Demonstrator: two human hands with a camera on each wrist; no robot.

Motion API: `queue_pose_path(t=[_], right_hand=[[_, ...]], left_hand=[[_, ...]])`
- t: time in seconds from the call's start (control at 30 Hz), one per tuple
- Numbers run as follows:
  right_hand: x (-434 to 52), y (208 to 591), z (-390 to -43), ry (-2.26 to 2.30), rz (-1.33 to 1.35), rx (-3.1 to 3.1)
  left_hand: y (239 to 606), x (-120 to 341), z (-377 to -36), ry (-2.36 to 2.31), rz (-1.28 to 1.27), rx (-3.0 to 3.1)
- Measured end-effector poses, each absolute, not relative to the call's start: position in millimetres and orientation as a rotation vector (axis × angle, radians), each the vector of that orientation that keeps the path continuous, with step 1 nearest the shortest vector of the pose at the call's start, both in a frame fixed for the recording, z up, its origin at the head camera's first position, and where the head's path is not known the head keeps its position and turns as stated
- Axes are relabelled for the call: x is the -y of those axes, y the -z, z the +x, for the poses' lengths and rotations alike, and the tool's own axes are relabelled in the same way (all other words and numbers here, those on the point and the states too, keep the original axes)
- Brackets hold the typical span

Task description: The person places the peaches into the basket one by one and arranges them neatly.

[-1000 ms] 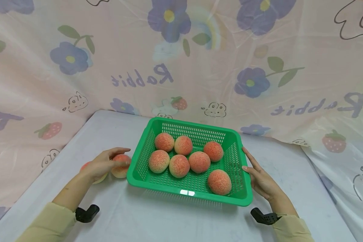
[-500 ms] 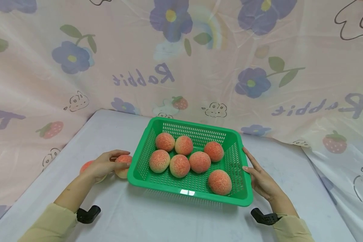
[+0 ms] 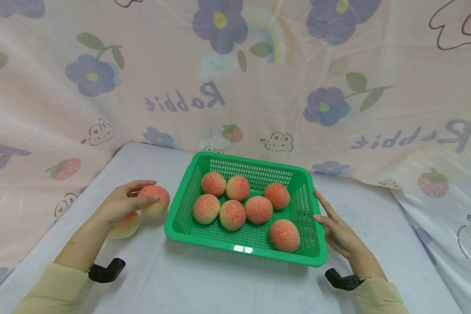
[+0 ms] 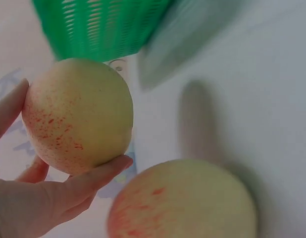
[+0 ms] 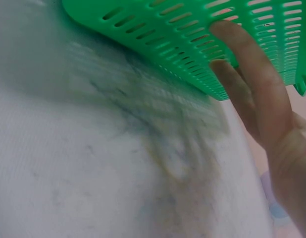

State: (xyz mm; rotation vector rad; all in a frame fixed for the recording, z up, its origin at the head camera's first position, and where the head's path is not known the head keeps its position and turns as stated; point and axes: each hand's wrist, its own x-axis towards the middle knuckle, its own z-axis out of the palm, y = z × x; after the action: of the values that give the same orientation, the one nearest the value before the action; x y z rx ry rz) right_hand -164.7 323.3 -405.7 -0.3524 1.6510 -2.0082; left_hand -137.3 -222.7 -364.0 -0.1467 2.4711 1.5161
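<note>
Left of centre in the head view, the left hand (image 3: 119,204) pinches a peach (image 3: 154,200) beside the green basket (image 3: 241,249) that the flat right hand (image 3: 337,233) steadies; its fingertip-only grip could let it drop.

The left hand (image 3: 119,205) is gripping a peach (image 3: 154,200) just left of the green basket (image 3: 241,250), above another peach (image 3: 126,225) lying on the desk (image 3: 204,283). The right hand (image 3: 339,233) is touching the basket's right wall with straight fingers; seven peaches (image 3: 258,209) are lying inside.

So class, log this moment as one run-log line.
left hand: holds peach | right hand: touches basket | basket: seven peaches | table: one peach
</note>
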Motion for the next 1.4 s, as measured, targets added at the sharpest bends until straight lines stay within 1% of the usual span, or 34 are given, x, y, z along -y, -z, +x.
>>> queue_pose_path(t=[0.2, 0.53, 0.97, 1.2, 1.4], right_hand=[[-324.0, 407.3, -165.8, 1.998, -0.362, -1.659], [-324.9, 408.1, -166.1, 1.987, -0.382, -1.668], [-323.9, 406.8, -164.9, 1.995, -0.361, -1.667], [-323.0, 405.8, -164.3, 1.978, -0.348, -1.688], [-323.8, 404.7, -164.1, 1.975, -0.37, -1.705]], left_hand=[[349.8, 227.5, -136.4, -1.554, -0.123, -2.47], [329.1, 220.0, -137.0, -1.586, -0.124, -2.462], [301.3, 192.3, -138.7, -1.663, 0.003, -2.477], [295.0, 175.0, -138.4, -1.692, 0.062, -2.448], [297.0, 153.9, -141.7, -1.722, 0.159, -2.388]])
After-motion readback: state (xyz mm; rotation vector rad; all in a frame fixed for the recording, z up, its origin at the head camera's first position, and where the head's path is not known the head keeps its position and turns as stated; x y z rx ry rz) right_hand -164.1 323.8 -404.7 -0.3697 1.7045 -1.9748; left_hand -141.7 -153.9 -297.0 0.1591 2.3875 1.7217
